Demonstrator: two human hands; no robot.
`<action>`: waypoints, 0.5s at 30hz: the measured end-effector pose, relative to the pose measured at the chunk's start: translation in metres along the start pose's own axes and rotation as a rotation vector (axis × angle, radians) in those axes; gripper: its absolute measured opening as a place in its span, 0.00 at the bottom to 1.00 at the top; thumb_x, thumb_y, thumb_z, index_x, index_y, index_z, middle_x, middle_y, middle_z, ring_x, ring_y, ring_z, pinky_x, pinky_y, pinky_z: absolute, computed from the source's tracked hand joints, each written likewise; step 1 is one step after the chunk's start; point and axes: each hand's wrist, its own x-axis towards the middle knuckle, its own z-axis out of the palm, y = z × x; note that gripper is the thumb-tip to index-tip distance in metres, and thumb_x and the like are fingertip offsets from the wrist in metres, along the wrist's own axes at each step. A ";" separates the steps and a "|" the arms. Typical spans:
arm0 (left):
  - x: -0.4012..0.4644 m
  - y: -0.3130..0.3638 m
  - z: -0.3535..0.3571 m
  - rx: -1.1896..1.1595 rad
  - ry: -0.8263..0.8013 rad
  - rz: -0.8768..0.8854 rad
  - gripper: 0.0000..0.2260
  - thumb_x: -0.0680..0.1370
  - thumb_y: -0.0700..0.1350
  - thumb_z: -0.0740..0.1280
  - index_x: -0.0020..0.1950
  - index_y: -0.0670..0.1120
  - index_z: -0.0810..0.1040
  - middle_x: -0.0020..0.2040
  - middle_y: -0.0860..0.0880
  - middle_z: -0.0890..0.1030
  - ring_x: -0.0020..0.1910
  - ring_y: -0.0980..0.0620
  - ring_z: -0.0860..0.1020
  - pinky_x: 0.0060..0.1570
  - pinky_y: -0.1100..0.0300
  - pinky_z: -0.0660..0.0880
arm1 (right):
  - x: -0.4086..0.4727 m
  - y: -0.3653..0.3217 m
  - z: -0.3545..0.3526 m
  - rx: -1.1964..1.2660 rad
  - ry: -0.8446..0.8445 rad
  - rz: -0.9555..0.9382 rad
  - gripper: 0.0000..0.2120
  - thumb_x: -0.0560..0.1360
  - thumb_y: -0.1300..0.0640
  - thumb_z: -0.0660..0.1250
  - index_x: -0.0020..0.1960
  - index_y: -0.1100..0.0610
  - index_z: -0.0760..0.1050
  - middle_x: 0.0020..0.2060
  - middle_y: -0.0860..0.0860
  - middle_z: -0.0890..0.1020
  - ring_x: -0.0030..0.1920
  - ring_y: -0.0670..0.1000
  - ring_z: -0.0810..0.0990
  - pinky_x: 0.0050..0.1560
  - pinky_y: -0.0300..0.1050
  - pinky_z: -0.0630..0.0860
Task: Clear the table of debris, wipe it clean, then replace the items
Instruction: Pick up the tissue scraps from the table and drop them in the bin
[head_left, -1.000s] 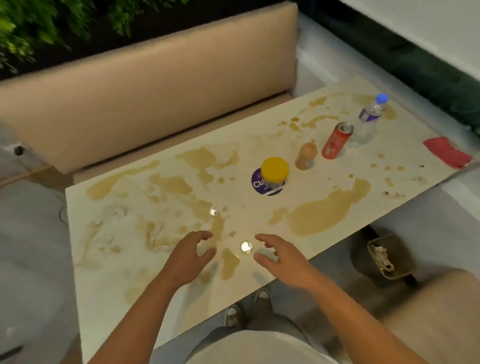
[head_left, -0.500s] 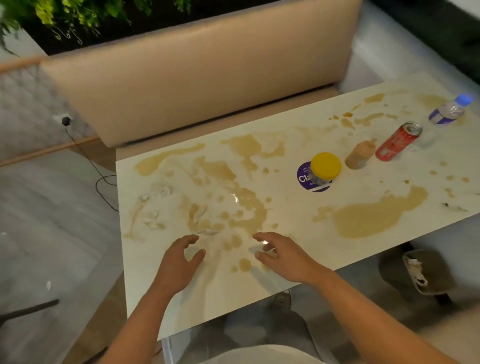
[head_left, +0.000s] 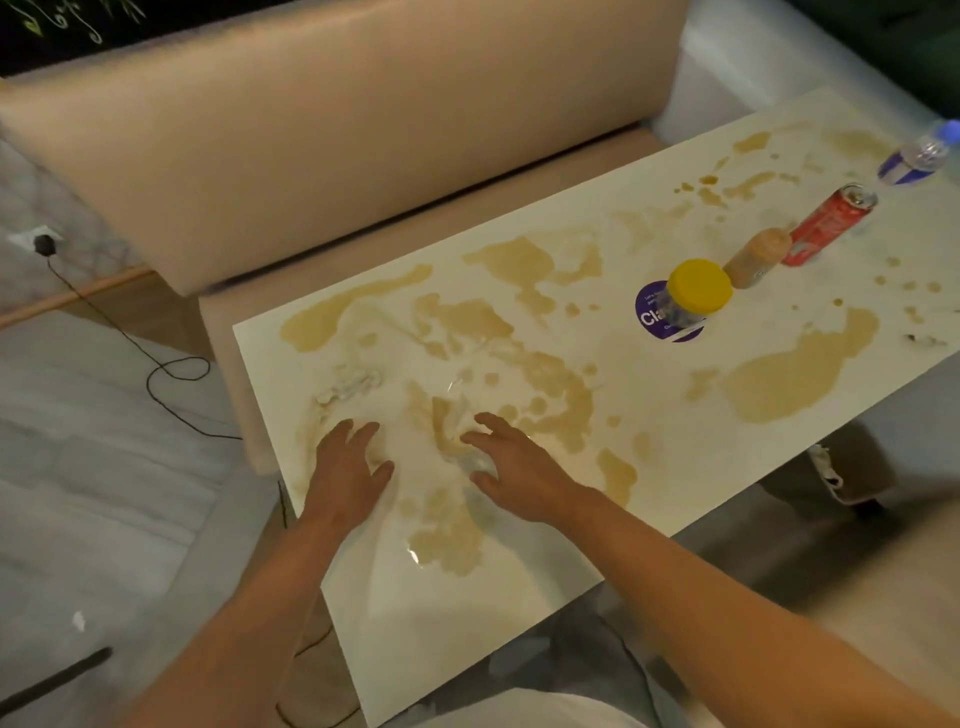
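- The white table (head_left: 519, 597) is covered in tan liquid spills (head_left: 800, 374), with wet crumpled tissue scraps (head_left: 353, 384) lying near its left end.
- The person's left hand (head_left: 345, 467) reaches over the near-left part of the table, fingers spread and relaxed, holding nothing; whether it touches the surface cannot be told.
- The right hand (head_left: 519, 467) is just beside it, fingers spread and slightly bent over a soggy scrap (head_left: 457, 421) in the spill, not closed on anything; contact is unclear.
- Further right stands a clear jar with a yellow lid (head_left: 698, 291), set on a round purple sticker (head_left: 652, 317).
- Just beyond it is a small bottle of brownish liquid (head_left: 756, 260), then a red can (head_left: 826, 223) with an open top, close together.
- A water bottle with a blue cap (head_left: 917, 156) stands at the far right edge.
- A beige bench backrest (head_left: 337, 156) runs along the far side of the table.
- On the grey floor, a black cable (head_left: 156, 364) leads from a wall plug (head_left: 44, 243).
- A bin (head_left: 831, 467) sits under the right edge of the table.
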 end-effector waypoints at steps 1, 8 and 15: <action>0.001 -0.002 0.001 0.006 -0.011 0.011 0.28 0.78 0.47 0.72 0.77 0.48 0.70 0.78 0.40 0.64 0.78 0.40 0.61 0.75 0.47 0.62 | 0.008 -0.006 0.005 -0.041 0.003 -0.018 0.25 0.81 0.54 0.66 0.78 0.51 0.66 0.82 0.50 0.56 0.78 0.56 0.62 0.70 0.55 0.70; -0.007 0.000 0.002 0.024 0.036 0.127 0.15 0.77 0.35 0.70 0.63 0.43 0.83 0.59 0.42 0.78 0.60 0.41 0.75 0.58 0.54 0.73 | 0.052 -0.019 0.023 -0.324 -0.106 -0.115 0.24 0.81 0.60 0.64 0.76 0.53 0.69 0.81 0.54 0.57 0.76 0.64 0.59 0.65 0.60 0.72; -0.009 0.001 -0.003 -0.017 -0.046 0.170 0.13 0.80 0.39 0.68 0.63 0.45 0.82 0.53 0.47 0.78 0.56 0.44 0.78 0.50 0.59 0.67 | 0.041 -0.023 0.028 -0.485 -0.049 -0.065 0.21 0.78 0.68 0.59 0.68 0.56 0.77 0.67 0.55 0.72 0.60 0.60 0.73 0.55 0.52 0.71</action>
